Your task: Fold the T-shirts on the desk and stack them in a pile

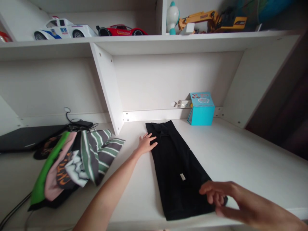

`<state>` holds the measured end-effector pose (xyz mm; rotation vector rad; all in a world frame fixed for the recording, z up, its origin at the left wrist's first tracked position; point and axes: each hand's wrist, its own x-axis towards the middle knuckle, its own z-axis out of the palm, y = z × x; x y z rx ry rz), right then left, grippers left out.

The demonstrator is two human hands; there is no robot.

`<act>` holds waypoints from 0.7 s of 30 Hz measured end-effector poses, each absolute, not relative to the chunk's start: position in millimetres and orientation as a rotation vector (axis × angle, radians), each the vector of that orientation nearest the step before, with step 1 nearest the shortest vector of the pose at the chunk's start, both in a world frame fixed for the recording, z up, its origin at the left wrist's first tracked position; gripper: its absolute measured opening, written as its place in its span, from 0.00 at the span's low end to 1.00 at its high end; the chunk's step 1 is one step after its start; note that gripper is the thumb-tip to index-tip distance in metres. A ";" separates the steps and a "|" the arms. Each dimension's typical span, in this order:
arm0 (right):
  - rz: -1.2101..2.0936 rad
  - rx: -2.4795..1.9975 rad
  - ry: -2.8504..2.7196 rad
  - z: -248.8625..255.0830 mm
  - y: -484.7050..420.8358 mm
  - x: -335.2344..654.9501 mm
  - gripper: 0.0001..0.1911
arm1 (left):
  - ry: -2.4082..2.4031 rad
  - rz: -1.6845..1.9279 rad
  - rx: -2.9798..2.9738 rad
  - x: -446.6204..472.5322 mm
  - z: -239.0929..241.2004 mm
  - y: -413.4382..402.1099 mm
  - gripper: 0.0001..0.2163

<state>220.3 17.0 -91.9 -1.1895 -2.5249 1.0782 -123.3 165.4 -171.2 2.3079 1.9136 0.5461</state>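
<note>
A black garment (172,160) lies flat on the white desk, folded into a long strip with its narrower end away from me. A small white label shows on its near half. My left hand (146,143) rests with spread fingers on the garment's far left edge. At the near right corner, my right hand (222,194) has its fingers curled around the cloth, and a bit of black fabric sticks out beyond them. What exactly is between those fingertips is partly hidden.
A pile of clothes (84,160), striped, green and pink, lies to the left beside a black laptop (26,138) and cables. A blue desk calendar (202,110) stands near a power strip (185,104) at the back. Toy vehicles sit on the shelf (154,39) above.
</note>
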 end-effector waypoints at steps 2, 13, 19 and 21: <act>0.851 -1.214 -2.404 -102.3 26.7 221.9 0.19 | 1.905 0.493 2.334 -116.4 -164.4 159.5 0.20; 0.312 -1.145 -2.574 -202.3 50.7 218.3 0.28 | 1.604 -0.188 2.501 -36.6 -101.5 9.9 0.32; 0.426 -1.138 -2.669 -180.2 29.7 226.4 0.31 | 1.418 -0.044 2.811 -16.3 -140.9 -66.5 0.28; 0.418 -1.094 -2.728 -183.0 19.6 232.5 0.40 | 1.463 0.166 2.888 -22.5 -159.5 -71.1 0.24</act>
